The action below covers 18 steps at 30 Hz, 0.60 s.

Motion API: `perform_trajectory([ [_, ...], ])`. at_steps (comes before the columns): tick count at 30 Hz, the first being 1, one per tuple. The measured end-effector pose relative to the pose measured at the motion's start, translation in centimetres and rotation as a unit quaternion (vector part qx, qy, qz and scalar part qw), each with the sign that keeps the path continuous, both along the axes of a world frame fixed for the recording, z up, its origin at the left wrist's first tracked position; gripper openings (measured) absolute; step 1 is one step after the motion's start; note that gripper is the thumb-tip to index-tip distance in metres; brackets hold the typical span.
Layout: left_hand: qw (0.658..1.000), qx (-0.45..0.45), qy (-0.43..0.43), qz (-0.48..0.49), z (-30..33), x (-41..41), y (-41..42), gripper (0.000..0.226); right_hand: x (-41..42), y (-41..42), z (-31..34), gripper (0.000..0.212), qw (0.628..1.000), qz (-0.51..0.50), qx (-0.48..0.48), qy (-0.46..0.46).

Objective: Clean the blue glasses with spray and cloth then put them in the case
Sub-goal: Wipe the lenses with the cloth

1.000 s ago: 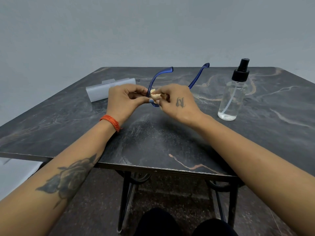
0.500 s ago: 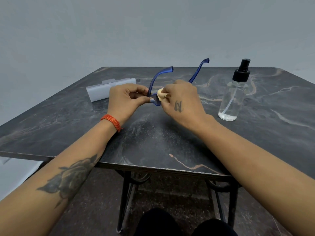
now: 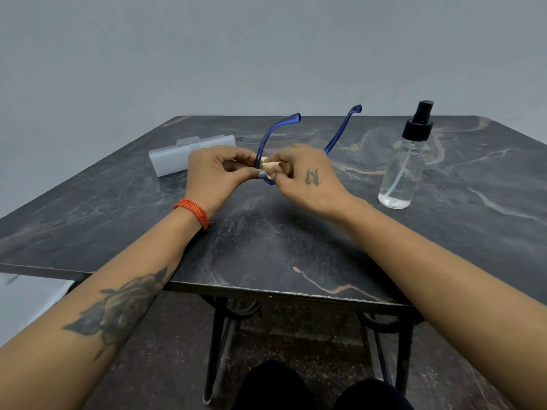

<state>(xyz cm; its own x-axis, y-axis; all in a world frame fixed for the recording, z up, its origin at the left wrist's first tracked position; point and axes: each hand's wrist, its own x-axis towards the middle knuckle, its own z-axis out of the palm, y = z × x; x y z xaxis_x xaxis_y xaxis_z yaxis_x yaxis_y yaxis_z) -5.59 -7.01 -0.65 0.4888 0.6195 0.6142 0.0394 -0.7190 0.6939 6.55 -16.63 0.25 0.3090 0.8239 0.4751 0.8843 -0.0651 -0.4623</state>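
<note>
The dark marbled counter point(image 3: 266, 247) carries a clear spray bottle point(image 3: 404, 170) w/ black pump, standing upright at the right, well apart from the hands. A pale grey case point(image 3: 174, 158) lies far left, partly hidden behind the left hand point(image 3: 213, 176). The blue glasses point(image 3: 268, 143) are held above the counter centre, between both hands; the two temple arms are unfolded & point up and away. Front frame is mostly covered by fingers. Left hand pinches the frame at its left side. Right hand point(image 3: 305, 176) pinches a small beige cloth point(image 3: 270, 167) against the lens area. An orange bracelet point(image 3: 194, 211) sits on the left wrist.
</note>
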Motion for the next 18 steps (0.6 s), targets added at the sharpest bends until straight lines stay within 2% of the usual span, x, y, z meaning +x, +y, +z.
perform_trajectory([
  [4,1.0,-0.001,0.005,0.003,0.0,0.0,0.1,0.024,0.0,-0.2,0.0,0.012,0.998,0.007,0.014,0.06],
  [7,1.0,0.001,0.003,0.011,0.0,0.0,0.4,0.022,0.0,-0.6,0.2,0.011,0.998,0.015,0.022,0.065],
  [10,1.0,0.006,0.004,0.018,0.0,0.0,0.6,0.02,0.0,-1.0,0.4,0.013,1.0,0.006,0.015,0.019],
  [14,1.0,0.006,0.003,0.015,0.0,0.1,0.7,0.019,0.1,-1.1,0.5,0.017,0.996,-0.035,0.012,-0.086],
  [18,1.0,0.006,-0.007,0.015,0.0,0.1,0.7,0.019,0.2,-1.0,0.4,0.02,0.989,-0.045,0.015,-0.137],
])
